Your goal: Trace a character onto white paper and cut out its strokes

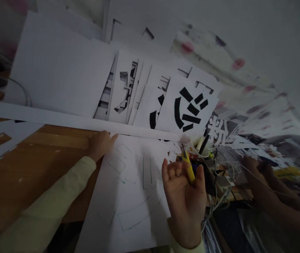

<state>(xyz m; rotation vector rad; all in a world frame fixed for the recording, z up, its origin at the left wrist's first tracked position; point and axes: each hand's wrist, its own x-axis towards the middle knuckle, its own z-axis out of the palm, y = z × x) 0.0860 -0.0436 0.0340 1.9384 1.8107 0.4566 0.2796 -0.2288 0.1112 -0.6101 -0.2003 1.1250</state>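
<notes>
- Wooden table (46, 154), left side, partly under paper.
- White sheet (136, 211), green outlines, in front of person.
- White strip (60, 118) across sheet's top end.
- Right hand (184, 195) palm up over sheet, gripping yellow tool.
- Left hand (99, 146) at sheet's top-left corner, grip can't tell.
- Yellow tool (190, 173) between right fingers and thumb; probably craft knife, dim.

The bare left hand (101, 146) is resting at the corner of a white paper sheet with thin green lines (135, 211), while the bare right hand (185, 193) is holding a slim yellow tool (190, 172). White cut-out paper sheets (167, 113) are overlapping behind.
</notes>
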